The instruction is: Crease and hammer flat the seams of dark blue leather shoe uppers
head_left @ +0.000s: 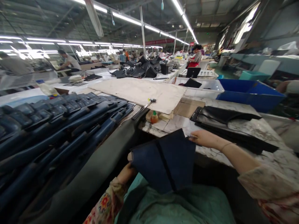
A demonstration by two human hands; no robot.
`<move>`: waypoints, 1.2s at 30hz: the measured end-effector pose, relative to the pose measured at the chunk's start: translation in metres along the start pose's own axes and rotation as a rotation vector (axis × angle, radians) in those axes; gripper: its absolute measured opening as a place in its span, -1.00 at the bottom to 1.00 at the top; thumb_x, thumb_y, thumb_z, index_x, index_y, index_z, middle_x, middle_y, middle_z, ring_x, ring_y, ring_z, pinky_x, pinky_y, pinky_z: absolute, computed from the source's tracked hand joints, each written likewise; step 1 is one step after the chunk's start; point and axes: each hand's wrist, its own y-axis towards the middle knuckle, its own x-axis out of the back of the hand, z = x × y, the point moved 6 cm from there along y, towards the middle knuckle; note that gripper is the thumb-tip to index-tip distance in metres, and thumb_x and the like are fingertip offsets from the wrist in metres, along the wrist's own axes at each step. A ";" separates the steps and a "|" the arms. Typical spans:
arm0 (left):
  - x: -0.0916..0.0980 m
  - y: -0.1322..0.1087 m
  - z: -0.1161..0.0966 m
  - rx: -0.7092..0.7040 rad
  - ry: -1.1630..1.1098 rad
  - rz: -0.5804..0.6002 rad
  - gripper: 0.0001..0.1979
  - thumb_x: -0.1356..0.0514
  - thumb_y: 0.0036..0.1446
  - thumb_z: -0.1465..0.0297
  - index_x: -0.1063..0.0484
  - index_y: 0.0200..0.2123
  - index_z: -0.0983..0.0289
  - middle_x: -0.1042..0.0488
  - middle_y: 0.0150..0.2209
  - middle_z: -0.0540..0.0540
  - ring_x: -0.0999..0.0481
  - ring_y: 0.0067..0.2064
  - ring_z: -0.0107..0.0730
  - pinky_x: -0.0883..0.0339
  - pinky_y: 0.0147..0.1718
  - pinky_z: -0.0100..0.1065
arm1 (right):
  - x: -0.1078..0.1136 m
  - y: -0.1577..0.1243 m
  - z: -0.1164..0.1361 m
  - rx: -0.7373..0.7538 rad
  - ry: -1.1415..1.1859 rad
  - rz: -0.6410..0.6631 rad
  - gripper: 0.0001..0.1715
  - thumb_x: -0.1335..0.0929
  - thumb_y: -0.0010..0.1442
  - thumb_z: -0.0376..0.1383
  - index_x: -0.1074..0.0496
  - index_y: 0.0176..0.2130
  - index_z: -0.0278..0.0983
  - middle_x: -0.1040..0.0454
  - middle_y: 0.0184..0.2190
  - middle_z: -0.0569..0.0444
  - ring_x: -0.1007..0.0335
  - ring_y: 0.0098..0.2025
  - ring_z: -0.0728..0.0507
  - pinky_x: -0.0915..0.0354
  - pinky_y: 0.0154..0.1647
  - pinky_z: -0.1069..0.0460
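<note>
Gripping one navy panel [157, 163], left fingers [130, 157] and right fingers [196, 136] clasp opposite edges near one hammer [142, 109], one bottle [154, 118].

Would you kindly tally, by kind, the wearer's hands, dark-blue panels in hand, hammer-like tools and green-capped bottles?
Left hand and right hand: 2
Dark-blue panel: 1
Hammer-like tool: 1
Green-capped bottle: 1
Total: 5
</note>
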 end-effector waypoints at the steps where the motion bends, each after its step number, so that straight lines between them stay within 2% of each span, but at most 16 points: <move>1: 0.010 0.000 -0.004 -0.015 0.003 -0.032 -0.72 -0.20 0.04 0.25 -0.38 -0.21 0.29 -0.48 -0.20 0.12 -0.49 -0.19 -0.24 -0.39 -0.25 -0.20 | -0.011 -0.006 -0.004 -0.005 0.014 0.012 -0.71 -0.25 0.16 -0.24 -0.41 -0.52 -0.27 -0.46 -0.56 0.04 -0.39 -0.50 -0.09 -0.16 -0.51 0.08; 4: 0.042 -0.004 -0.031 -0.125 0.009 -0.176 -0.58 -0.20 -0.06 0.17 -0.34 -0.13 0.25 -0.45 -0.09 0.14 -0.41 -0.01 -0.14 -0.31 -0.08 -0.20 | -0.023 -0.021 -0.007 -0.010 0.056 -0.021 -0.69 -0.18 0.23 -0.23 -0.45 -0.32 -0.28 -0.51 -0.38 -0.02 -0.43 -0.36 -0.14 -0.27 -0.36 0.04; 6: 0.051 -0.012 -0.066 -0.294 0.109 -0.296 -0.55 -0.13 -0.02 0.15 -0.33 -0.09 0.28 -0.43 -0.05 0.16 -0.37 0.04 -0.15 -0.22 0.03 -0.19 | -0.012 -0.028 -0.003 0.001 0.126 -0.179 -0.67 -0.17 0.23 -0.24 -0.40 -0.13 -0.29 -0.48 -0.19 -0.06 -0.40 -0.17 -0.17 -0.27 -0.15 -0.02; 7: 0.047 -0.018 -0.087 -0.399 0.199 -0.339 -0.57 -0.10 0.02 0.16 -0.33 -0.08 0.29 -0.43 -0.04 0.18 -0.37 0.04 -0.17 -0.19 0.06 -0.18 | -0.004 -0.031 0.001 0.020 0.170 -0.269 -0.66 -0.19 0.21 -0.26 -0.38 -0.07 -0.28 -0.45 -0.12 -0.07 -0.36 -0.09 -0.18 -0.24 -0.06 -0.05; 9: 0.023 -0.029 -0.126 -0.613 0.426 -0.354 -0.62 -0.03 0.12 0.24 -0.32 -0.05 0.29 -0.41 -0.02 0.20 -0.37 0.04 -0.21 -0.17 0.08 -0.16 | 0.003 -0.035 0.012 0.077 0.248 -0.391 -0.64 -0.21 0.15 -0.33 -0.37 -0.06 -0.27 -0.44 -0.10 -0.05 -0.33 -0.04 -0.19 -0.21 0.02 -0.07; 12: -0.039 -0.037 -0.160 -0.841 0.728 -0.257 -0.65 0.02 0.18 0.35 -0.30 0.02 0.26 -0.39 0.02 0.17 -0.33 0.08 -0.27 -0.12 0.11 -0.14 | -0.013 -0.034 0.025 0.109 0.267 -0.377 -0.64 -0.23 0.06 -0.42 -0.42 -0.14 -0.26 -0.47 -0.16 -0.04 -0.35 -0.07 -0.20 -0.26 0.00 -0.09; 15: -0.091 -0.035 -0.160 -0.914 0.945 -0.174 -0.63 0.01 0.19 0.40 -0.25 0.08 0.22 -0.38 0.05 0.14 -0.31 0.10 -0.28 -0.04 0.15 -0.07 | -0.045 -0.039 0.022 0.055 0.253 -0.373 -0.67 -0.22 0.07 -0.42 -0.44 -0.18 -0.30 -0.47 -0.16 -0.11 -0.37 -0.08 -0.23 -0.30 -0.03 -0.13; 17: -0.111 -0.032 -0.148 -0.900 1.032 -0.129 -0.59 -0.01 0.18 0.41 -0.21 0.11 0.22 -0.36 0.07 0.13 -0.30 0.11 -0.28 -0.04 0.15 -0.07 | -0.067 -0.050 0.016 0.031 0.261 -0.386 -0.67 -0.22 0.12 -0.38 -0.42 -0.13 -0.31 -0.44 -0.10 -0.13 -0.35 -0.03 -0.23 -0.29 0.01 -0.15; 19: -0.120 -0.031 -0.135 -0.887 1.073 -0.088 -0.56 -0.01 0.18 0.40 -0.17 0.15 0.23 -0.33 0.11 0.13 -0.28 0.13 -0.28 -0.07 0.13 -0.10 | -0.085 -0.067 0.012 0.010 0.310 -0.417 -0.64 -0.21 0.18 -0.31 -0.37 -0.04 -0.29 -0.39 -0.01 -0.11 -0.30 0.04 -0.22 -0.25 0.07 -0.16; 22: -0.120 -0.033 -0.125 -0.887 1.078 -0.055 -0.55 0.03 0.21 0.41 -0.13 0.18 0.23 -0.29 0.14 0.14 -0.26 0.14 -0.28 -0.06 0.13 -0.10 | -0.100 -0.089 0.013 -0.024 0.416 -0.469 -0.60 -0.19 0.24 -0.22 -0.31 0.04 -0.27 -0.32 0.06 -0.10 -0.24 0.09 -0.21 -0.23 0.10 -0.17; 25: -0.118 -0.035 -0.131 -0.881 1.079 -0.089 -0.55 0.04 0.21 0.44 -0.13 0.18 0.20 -0.28 0.14 0.14 -0.26 0.14 -0.25 0.05 0.17 -0.01 | -0.102 -0.097 0.021 -0.035 0.459 -0.489 -0.60 -0.19 0.24 -0.21 -0.32 0.03 -0.28 -0.30 0.07 -0.11 -0.22 0.11 -0.21 -0.22 0.11 -0.17; 28: -0.128 -0.038 -0.142 -0.923 1.110 -0.126 -0.52 0.00 0.18 0.44 -0.13 0.19 0.17 -0.21 0.19 0.16 -0.20 0.18 -0.19 0.13 0.18 0.08 | -0.096 -0.096 0.023 -0.085 0.477 -0.530 -0.58 -0.18 0.25 -0.20 -0.31 0.04 -0.27 -0.33 0.05 -0.10 -0.25 0.08 -0.22 -0.23 0.11 -0.16; 33: -0.160 -0.038 -0.145 -1.071 1.167 -0.069 -0.52 0.03 0.19 0.46 -0.13 0.19 0.14 -0.17 0.21 0.10 -0.09 0.24 -0.23 0.19 0.22 0.02 | -0.092 -0.095 0.022 -0.134 0.461 -0.572 -0.59 -0.17 0.25 -0.21 -0.32 0.04 -0.27 -0.35 0.03 -0.10 -0.28 0.06 -0.23 -0.25 0.10 -0.16; 36: -0.169 -0.036 -0.141 -1.105 1.180 -0.067 -0.53 0.05 0.21 0.45 -0.12 0.20 0.16 -0.20 0.20 0.09 -0.11 0.24 -0.27 0.21 0.23 -0.03 | -0.093 -0.096 0.025 -0.119 0.442 -0.554 -0.61 -0.17 0.25 -0.23 -0.35 0.01 -0.26 -0.33 0.05 -0.10 -0.26 0.08 -0.23 -0.24 0.10 -0.16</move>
